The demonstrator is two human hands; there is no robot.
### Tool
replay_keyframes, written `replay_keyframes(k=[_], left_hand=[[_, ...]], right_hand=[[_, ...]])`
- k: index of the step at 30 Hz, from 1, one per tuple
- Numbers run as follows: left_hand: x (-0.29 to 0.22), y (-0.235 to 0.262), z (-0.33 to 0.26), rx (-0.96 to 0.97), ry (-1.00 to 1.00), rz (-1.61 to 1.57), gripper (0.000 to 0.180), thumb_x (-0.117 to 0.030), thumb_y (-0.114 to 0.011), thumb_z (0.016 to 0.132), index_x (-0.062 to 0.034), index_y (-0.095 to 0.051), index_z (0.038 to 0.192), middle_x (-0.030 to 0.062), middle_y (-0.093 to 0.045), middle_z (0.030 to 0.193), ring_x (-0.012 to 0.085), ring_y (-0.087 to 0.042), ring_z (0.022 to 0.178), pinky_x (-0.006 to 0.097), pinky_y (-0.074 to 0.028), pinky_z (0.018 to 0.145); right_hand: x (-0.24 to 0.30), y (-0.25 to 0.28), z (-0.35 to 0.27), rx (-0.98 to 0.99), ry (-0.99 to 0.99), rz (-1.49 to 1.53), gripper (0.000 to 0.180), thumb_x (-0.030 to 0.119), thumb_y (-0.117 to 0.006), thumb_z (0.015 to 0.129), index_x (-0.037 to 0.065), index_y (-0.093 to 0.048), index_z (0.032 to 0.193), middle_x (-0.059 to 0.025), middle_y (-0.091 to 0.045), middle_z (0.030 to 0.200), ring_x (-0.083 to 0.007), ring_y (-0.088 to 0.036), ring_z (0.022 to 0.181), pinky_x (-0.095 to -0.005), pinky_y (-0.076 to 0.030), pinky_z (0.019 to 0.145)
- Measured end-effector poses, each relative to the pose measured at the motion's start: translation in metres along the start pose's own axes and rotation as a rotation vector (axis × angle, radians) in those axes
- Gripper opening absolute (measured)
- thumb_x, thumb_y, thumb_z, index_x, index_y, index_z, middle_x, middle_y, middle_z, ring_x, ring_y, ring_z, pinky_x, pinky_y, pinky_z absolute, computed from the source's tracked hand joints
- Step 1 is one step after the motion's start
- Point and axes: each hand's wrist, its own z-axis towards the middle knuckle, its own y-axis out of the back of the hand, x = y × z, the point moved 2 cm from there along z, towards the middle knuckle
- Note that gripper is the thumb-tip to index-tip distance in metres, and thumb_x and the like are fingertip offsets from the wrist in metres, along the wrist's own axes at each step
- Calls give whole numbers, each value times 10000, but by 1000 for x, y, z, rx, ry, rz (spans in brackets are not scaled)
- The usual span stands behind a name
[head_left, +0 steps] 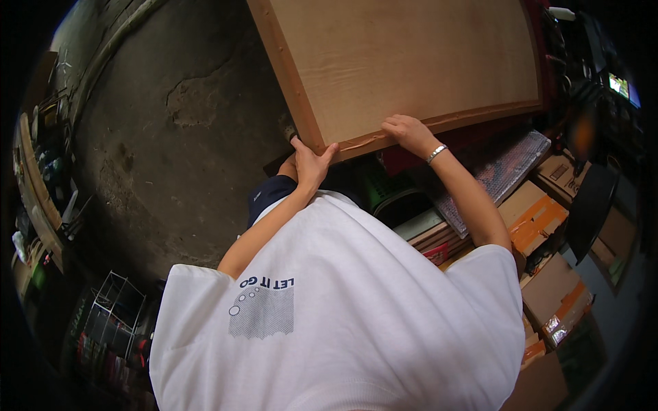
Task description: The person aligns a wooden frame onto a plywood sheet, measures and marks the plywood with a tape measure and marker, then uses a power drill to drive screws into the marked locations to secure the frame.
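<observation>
A large framed wooden board [418,55] lies in front of me, pale in the middle with a brown border. Its near left corner is in my left hand [310,164], the thumb on top and the other fingers at the outer side, partly hidden. Along the near edge runs a wrinkled brown edging strip [360,142], slightly raised between my hands. My right hand [409,133] is closed in a pinch over this edge, at the strip's right end; the fingertips are partly hidden. A silver band circles my right wrist.
Bubble-wrapped goods [504,168] and taped cardboard boxes [541,219] are stacked at the right, beside a dark chair-like shape [593,212]. A green crate [387,185] sits below the board's near edge. Far left are wooden pieces [41,198] and a white wire rack [118,305].
</observation>
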Motion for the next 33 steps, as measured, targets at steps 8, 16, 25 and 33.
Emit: replay_keyframes(k=[8, 16, 25, 33], left_hand=[[0, 1, 1, 77, 77, -77, 787, -308, -800, 745, 85, -286, 1194, 335, -582, 1028, 432, -606, 984, 417, -483, 856], [2, 4, 1, 36, -27, -42, 829, -307, -807, 743, 98, -270, 1228, 320, -580, 1030, 406, -613, 949, 396, -498, 818], [9, 2, 3, 43, -45, -70, 895, -321, -802, 738, 121, -240, 1276, 357, -567, 1071, 450, -591, 1010, 420, -475, 873], [10, 3, 2, 41, -53, -40, 860, -320, -795, 747, 115, -260, 1260, 366, -563, 1071, 460, -588, 1014, 422, -480, 862]], right_hand=[[36, -20, 35, -5, -131, 176, 69, 83, -586, 782, 66, -522, 802, -101, -561, 818, -305, -580, 795, -398, -479, 741], [71, -36, 33, -145, -698, 344, 107, 84, -653, 789, 20, -569, 804, -173, -617, 789, -382, -614, 811, -457, -483, 688], [88, -56, 30, -311, -964, 497, 133, 113, -656, 805, -11, -609, 814, -233, -640, 769, -413, -629, 782, -462, -498, 688], [98, -64, 44, -368, -955, 476, 125, 110, -649, 810, -9, -612, 815, -226, -645, 771, -412, -632, 783, -451, -503, 691]])
